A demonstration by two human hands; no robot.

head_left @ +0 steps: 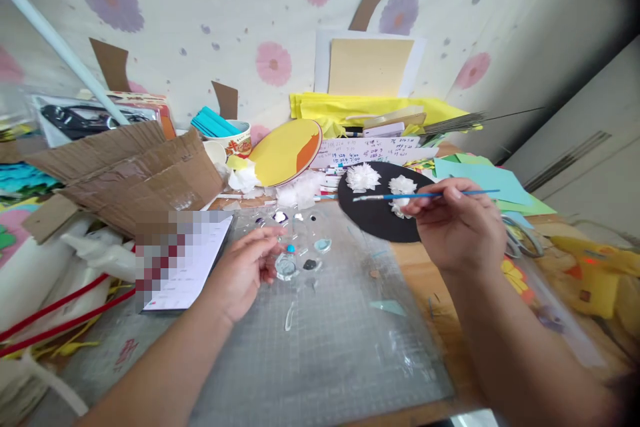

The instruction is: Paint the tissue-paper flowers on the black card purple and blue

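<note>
A thin blue paintbrush (390, 197) is pinched in my right hand (457, 220), its bristle end pointing left and its handle tip to the right. The brush passes over a black oval board (370, 220) that bears white ruffled paper flowers (363, 177). My left hand (253, 257) is at the left edge of a clear plastic paint palette (305, 240), fingers curled about its rim; some fingertips are hidden. Dabs of white, black, bright blue and pale blue-grey paint lie in the palette's wells.
A grey cutting mat (320, 353) covers the table's middle. Leaning cardboard (135, 173) and a white sheet (200, 260) stand at left. Behind is a yellow oval board (280, 153). Scissors (523, 237), a yellow glue gun (595, 267) and coloured paper (490, 180) lie at right.
</note>
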